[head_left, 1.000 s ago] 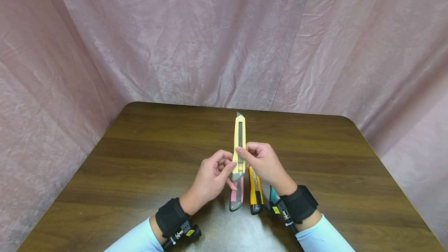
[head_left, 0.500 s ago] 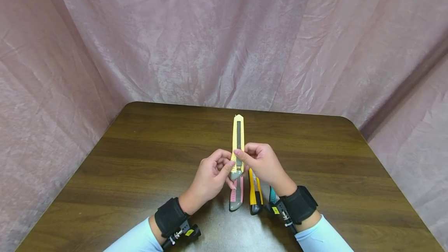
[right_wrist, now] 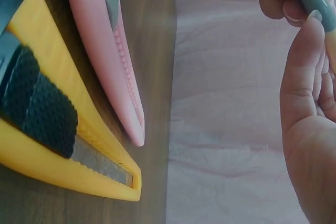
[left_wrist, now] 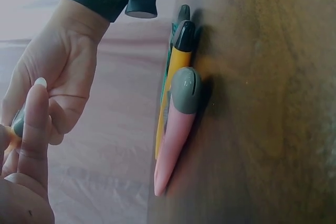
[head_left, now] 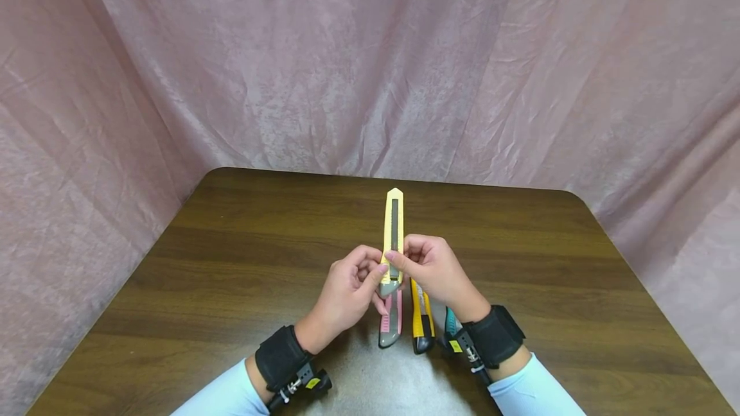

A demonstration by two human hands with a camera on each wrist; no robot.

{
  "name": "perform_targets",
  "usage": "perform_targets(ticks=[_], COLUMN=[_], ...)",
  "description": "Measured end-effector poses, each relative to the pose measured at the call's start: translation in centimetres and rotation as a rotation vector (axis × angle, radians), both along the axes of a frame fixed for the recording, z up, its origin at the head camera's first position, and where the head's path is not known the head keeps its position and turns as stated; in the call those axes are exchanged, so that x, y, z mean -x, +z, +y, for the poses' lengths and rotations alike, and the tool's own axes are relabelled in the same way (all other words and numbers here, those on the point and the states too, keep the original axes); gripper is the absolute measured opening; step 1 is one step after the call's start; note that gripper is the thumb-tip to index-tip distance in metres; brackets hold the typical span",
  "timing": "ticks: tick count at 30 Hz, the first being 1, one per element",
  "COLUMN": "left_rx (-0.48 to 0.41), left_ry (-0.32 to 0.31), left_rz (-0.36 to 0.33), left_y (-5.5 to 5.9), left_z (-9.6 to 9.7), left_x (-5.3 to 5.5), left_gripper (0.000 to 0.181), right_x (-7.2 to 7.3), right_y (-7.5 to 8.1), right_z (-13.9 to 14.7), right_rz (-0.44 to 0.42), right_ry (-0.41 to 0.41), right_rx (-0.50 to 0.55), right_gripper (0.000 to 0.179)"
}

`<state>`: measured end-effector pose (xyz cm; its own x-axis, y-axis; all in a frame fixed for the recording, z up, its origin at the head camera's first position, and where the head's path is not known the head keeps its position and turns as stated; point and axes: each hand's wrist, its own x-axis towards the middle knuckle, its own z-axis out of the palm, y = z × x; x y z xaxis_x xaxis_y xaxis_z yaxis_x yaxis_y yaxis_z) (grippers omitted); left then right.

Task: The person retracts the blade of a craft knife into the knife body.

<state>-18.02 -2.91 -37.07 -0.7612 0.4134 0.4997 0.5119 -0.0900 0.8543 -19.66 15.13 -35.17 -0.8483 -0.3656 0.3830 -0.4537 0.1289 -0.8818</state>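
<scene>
A pale yellow utility knife [head_left: 395,220] with a grey end is held up above the table, its nose pointing away and no blade showing past it. My left hand [head_left: 347,291] pinches its lower left side near the grey end. From the right, my right hand [head_left: 436,268] grips the body, thumb on the front over the slider area. Below, a pink and grey utility knife [head_left: 390,320] lies on the table, partly hidden by the held knife. Beside it lies a yellow and black utility knife [head_left: 423,323]. A teal utility knife [head_left: 451,322] shows in part behind the right wrist.
The brown wooden table [head_left: 260,230] has rounded far corners. A pink curtain [head_left: 347,69] hangs behind it and along both sides. Each wrist carries a black strap with a small camera, the right camera [head_left: 457,344] overlapping the teal knife in the head view.
The blade tip that stuck out of the pale yellow knife has gone back inside its body. The right thumb has slid slightly down toward the grey end; both hands keep their hold.
</scene>
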Motion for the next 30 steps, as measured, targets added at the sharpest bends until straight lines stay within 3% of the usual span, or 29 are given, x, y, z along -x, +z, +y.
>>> perform_targets(ticks=[13, 21, 23, 27, 30], left_rx=[0.016, 0.007, 0.019, 0.102, 0.247], left_ry=[0.043, 0.033, 0.031, 0.077, 0.144], left_rz=[0.001, -0.036, -0.052, -0.111, -0.137], left_y=[0.1, -0.6, -1.2, -1.8, -1.7], left_z=[-0.2, -0.2, -0.3, -0.9, -1.5], left_x=[-0.2, 0.4, 0.8, 1.5, 1.4], left_gripper=[0.010, 0.010, 0.016, 0.038, 0.050], right_x=[-0.1, 0.0, 0.4, 1.8, 2.9], right_y=[0.2, -0.3, -0.8, -1.3, -1.0], right_z=[-0.3, -0.2, -0.2, -0.4, -0.9], right_rz=[-0.065, -0.057, -0.071, -0.125, -0.209], right_ry=[0.039, 0.073, 0.058, -0.048, -0.113], right_rx=[0.003, 0.028, 0.020, -0.050, -0.144], right_gripper=[0.018, 0.011, 0.012, 0.016, 0.026])
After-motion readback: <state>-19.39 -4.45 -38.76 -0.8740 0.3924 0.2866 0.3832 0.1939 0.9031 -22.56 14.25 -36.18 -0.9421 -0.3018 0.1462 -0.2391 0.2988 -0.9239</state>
